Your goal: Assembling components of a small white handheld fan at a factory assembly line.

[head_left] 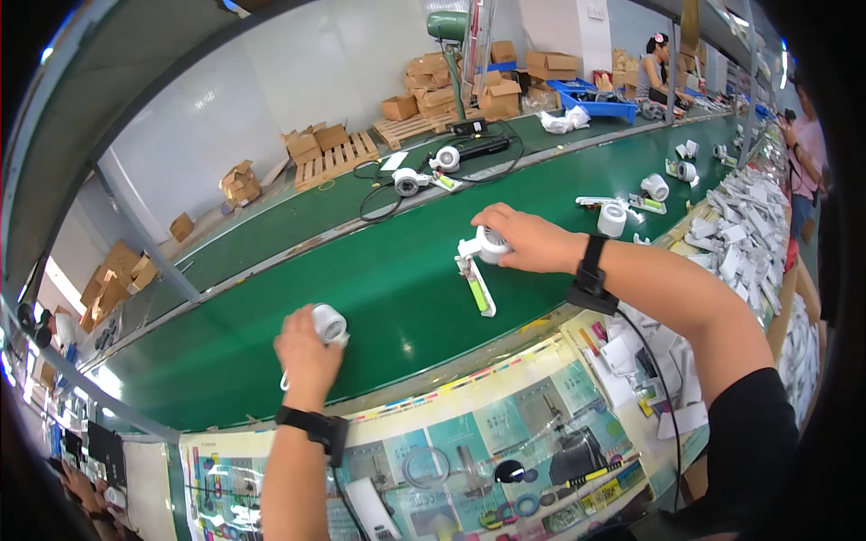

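My left hand (pixel 307 356) is closed around a small white fan (pixel 330 323), its round grille facing right, at the near left of a green conveyor belt (pixel 397 307). The rest of that fan is mostly hidden by my fingers. Farther right, the fingers of my right hand (pixel 537 242) grip the round head of another white handheld fan (pixel 492 245) over the belt. Its handle stands open toward me, showing a light green battery (pixel 478 294) inside. Wrapped round each wrist is a black band with a cable.
More opened white fans (pixel 612 219) lie farther right on the belt. Beyond it rest two fans and a looped black cable (pixel 383 215). White plastic casings (pixel 744 234) are heaped at the right. A printed worktop (pixel 487 424) lies before me, bearing a white casing and a marker. Other people sit or stand at the right.
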`<state>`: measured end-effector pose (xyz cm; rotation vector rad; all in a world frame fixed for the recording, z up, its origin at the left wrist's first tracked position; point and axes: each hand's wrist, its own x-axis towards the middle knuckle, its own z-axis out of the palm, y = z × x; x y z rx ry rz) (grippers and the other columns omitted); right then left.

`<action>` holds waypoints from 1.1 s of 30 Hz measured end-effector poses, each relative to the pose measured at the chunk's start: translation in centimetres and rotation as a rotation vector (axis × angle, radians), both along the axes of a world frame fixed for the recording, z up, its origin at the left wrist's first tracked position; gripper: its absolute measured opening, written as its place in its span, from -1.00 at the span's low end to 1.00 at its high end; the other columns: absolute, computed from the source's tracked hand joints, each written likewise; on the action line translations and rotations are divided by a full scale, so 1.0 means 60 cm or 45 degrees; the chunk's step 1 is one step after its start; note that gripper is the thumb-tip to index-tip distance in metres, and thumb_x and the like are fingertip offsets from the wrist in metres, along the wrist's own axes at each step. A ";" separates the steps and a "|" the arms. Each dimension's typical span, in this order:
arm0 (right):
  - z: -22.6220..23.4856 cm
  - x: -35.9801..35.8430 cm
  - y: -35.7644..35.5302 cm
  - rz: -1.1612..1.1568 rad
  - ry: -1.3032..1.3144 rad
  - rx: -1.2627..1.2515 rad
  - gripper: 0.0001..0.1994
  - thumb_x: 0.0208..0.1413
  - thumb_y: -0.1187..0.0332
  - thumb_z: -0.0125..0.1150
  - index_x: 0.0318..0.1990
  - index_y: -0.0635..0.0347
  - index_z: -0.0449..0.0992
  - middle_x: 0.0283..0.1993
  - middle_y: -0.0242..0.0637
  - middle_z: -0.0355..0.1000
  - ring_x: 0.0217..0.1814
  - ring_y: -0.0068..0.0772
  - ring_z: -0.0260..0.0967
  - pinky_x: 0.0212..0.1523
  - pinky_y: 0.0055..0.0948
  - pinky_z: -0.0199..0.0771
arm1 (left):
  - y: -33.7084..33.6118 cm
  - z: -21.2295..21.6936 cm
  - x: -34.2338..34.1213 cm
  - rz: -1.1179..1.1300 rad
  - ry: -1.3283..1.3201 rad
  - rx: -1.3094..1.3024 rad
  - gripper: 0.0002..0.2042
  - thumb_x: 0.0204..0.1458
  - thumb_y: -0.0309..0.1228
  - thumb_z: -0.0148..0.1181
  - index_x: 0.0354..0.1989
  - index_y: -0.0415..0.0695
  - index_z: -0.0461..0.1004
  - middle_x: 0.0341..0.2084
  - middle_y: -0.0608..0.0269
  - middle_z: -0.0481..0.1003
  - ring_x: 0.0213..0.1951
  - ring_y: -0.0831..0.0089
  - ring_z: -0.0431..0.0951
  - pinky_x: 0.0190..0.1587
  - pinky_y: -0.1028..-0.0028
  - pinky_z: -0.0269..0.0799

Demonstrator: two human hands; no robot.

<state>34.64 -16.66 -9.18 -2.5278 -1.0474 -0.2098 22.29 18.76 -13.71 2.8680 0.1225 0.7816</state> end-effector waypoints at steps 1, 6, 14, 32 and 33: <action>0.021 -0.028 -0.001 0.175 -0.017 0.096 -0.43 -0.17 0.49 0.23 0.09 0.10 0.21 0.12 -0.15 0.12 0.08 -0.07 0.24 0.02 -0.29 0.34 | -0.035 0.003 -0.013 -0.158 -0.052 -0.564 -0.49 -0.19 -0.30 0.27 -0.02 -0.23 0.34 -0.10 -0.01 0.41 -0.07 0.08 0.41 0.01 0.30 0.29; 0.103 -0.199 -0.013 0.421 0.213 0.234 -0.31 -0.22 0.47 0.30 0.17 0.03 0.19 0.07 -0.08 0.11 0.22 -0.08 0.01 0.22 -0.30 0.08 | -0.181 0.000 -0.098 -0.628 0.242 -1.726 -0.44 0.17 -0.01 -0.16 0.17 -0.20 0.19 0.06 0.18 0.34 0.09 0.35 0.32 0.09 0.40 0.24; 0.093 -0.374 -0.074 0.246 0.478 0.412 -0.30 -0.17 0.44 0.29 0.20 0.02 0.15 0.08 -0.10 0.10 0.22 -0.14 0.05 0.18 -0.33 0.18 | -0.348 0.060 -0.299 -1.065 0.257 -2.796 -0.56 0.20 -0.07 -0.24 0.01 -0.19 0.27 -0.26 0.10 0.39 -0.31 0.23 0.52 -0.24 0.30 0.47; 0.127 -0.418 -0.139 0.585 -1.062 -0.259 -0.61 -0.10 0.35 0.19 -0.03 -0.10 0.37 0.01 -0.50 0.36 0.12 -0.35 0.25 0.23 -0.03 0.07 | -0.356 0.047 -0.340 -0.839 0.865 -2.242 -0.73 0.05 -0.51 -0.22 -0.09 -0.23 0.31 -0.41 0.12 0.47 -0.50 0.48 0.48 -0.45 0.53 0.43; 0.124 -0.406 -0.132 0.575 -1.064 -0.245 -0.66 -0.06 0.34 0.15 -0.06 -0.12 0.38 0.00 -0.52 0.37 0.12 -0.38 0.26 0.25 -0.04 0.04 | -0.354 0.047 -0.340 -0.852 0.887 -2.249 -0.73 0.05 -0.51 -0.22 -0.09 -0.23 0.31 -0.41 0.12 0.47 -0.50 0.48 0.48 -0.45 0.53 0.43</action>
